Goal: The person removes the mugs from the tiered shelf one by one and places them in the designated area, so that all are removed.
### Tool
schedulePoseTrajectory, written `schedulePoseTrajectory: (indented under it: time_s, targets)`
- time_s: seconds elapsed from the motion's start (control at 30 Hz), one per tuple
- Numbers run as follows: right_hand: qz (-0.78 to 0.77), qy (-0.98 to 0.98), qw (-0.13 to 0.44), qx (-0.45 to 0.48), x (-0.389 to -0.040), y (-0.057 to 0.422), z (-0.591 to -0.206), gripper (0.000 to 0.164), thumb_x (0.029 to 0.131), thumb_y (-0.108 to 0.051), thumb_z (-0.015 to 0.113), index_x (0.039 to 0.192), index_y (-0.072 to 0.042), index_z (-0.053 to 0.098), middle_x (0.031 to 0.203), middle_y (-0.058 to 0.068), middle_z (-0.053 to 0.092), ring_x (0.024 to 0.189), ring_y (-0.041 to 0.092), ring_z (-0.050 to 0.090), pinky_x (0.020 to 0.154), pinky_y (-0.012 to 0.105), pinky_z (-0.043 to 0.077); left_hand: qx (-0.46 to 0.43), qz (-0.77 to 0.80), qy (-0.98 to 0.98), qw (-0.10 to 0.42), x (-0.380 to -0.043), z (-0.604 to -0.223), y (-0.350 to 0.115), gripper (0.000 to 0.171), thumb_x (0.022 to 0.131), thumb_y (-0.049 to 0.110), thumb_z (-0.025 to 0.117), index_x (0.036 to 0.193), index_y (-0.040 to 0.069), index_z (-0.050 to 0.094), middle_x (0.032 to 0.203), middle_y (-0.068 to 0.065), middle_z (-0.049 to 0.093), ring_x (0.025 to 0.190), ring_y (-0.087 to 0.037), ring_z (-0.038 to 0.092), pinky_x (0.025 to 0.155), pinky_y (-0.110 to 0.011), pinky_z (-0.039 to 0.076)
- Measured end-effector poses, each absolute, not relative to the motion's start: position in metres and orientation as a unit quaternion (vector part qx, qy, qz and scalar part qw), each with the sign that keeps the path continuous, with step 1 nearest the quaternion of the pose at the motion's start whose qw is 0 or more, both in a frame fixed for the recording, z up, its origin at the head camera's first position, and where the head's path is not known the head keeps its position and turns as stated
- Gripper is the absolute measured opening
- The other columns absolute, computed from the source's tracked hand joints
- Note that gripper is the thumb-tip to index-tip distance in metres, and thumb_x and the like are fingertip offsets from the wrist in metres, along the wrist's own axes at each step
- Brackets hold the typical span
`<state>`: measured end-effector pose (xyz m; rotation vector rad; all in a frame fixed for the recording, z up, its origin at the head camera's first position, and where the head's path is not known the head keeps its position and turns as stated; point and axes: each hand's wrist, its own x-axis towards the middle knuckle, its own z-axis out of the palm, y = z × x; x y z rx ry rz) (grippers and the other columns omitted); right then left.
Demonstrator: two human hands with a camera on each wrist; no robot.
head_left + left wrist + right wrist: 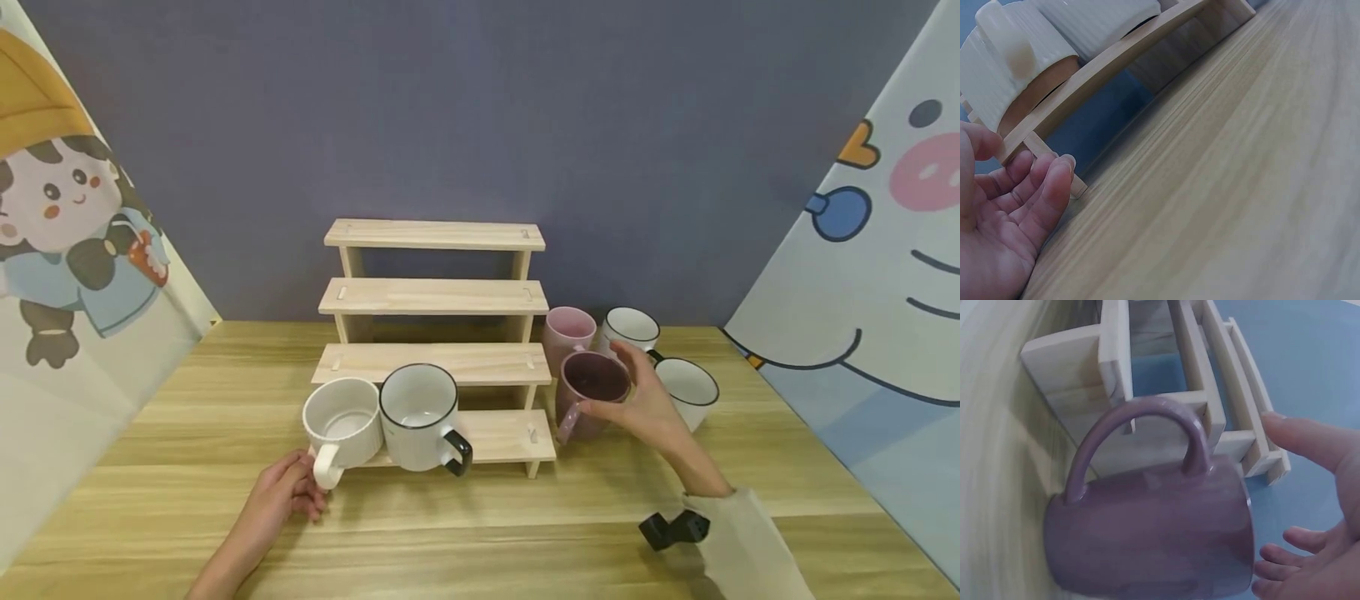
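Observation:
A four-tier wooden shelf [435, 362] stands against the back wall. On its lowest tier sit a white ribbed mug [343, 421] at the left and a white black-rimmed mug [418, 417] beside it. My left hand [288, 487] pinches the left end of that lowest board, thumb at its edge and fingers underneath in the left wrist view. To the right of the shelf is a dark purple mug [1147, 531], upright on the table with its handle towards the front. Around its rim, my right hand [637, 396] spreads thumb and fingers apart, without a closed grip in the right wrist view.
A pink mug [558, 337] and a white black-rimmed mug [626, 325] stand behind the purple one. Another white dark-rimmed mug [690, 392] is right of my right hand, partly covered by it. Printed cartoon panels [892, 250] flank the wooden table [187, 417].

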<state>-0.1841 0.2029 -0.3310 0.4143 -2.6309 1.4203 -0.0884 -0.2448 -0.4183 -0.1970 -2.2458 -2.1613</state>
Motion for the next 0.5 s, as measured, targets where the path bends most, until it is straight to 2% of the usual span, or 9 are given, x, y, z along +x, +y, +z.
schedulePoseTrajectory:
  time_s: [0.1, 0.2, 0.5]
  targets:
    - [0.476, -0.864, 0.058, 0.153, -0.183, 0.199, -0.328, 0.095, 0.071, -0.012, 0.084, 0.143, 0.004, 0.024, 0.143, 0.028, 0.036, 0.132, 0.043, 0.036, 0.108, 0.057, 0.032, -0.06, -0.69, -0.721, 0.01, -0.088, -0.418, -0.244, 0.027, 0.105, 0.017, 0.034, 0.091, 0.007, 0.054, 0.07, 0.0, 0.062, 0.06, -0.009, 0.06, 0.05, -0.026, 0.054]
    - [0.491, -0.853, 0.044, 0.17, -0.182, 0.195, -0.326, 0.092, 0.072, -0.008, 0.082, 0.143, 0.005, 0.024, 0.141, 0.028, 0.039, 0.13, 0.041, 0.041, 0.107, 0.055, 0.034, -0.057, -0.686, -0.725, 0.009, -0.088, -0.418, -0.244, 0.027, 0.105, 0.018, 0.034, 0.092, 0.005, 0.054, 0.07, 0.0, 0.061, 0.061, -0.009, 0.059, 0.05, -0.026, 0.054]
    - [0.488, -0.852, 0.018, 0.189, -0.181, 0.18, -0.323, 0.089, 0.074, -0.011, 0.081, 0.143, 0.004, 0.026, 0.148, 0.028, 0.03, 0.139, 0.043, 0.026, 0.116, 0.055, 0.022, -0.058, -0.685, -0.726, 0.013, -0.089, -0.417, -0.243, 0.027, 0.105, 0.017, 0.034, 0.091, 0.005, 0.053, 0.07, -0.001, 0.061, 0.06, -0.009, 0.059, 0.05, -0.026, 0.054]
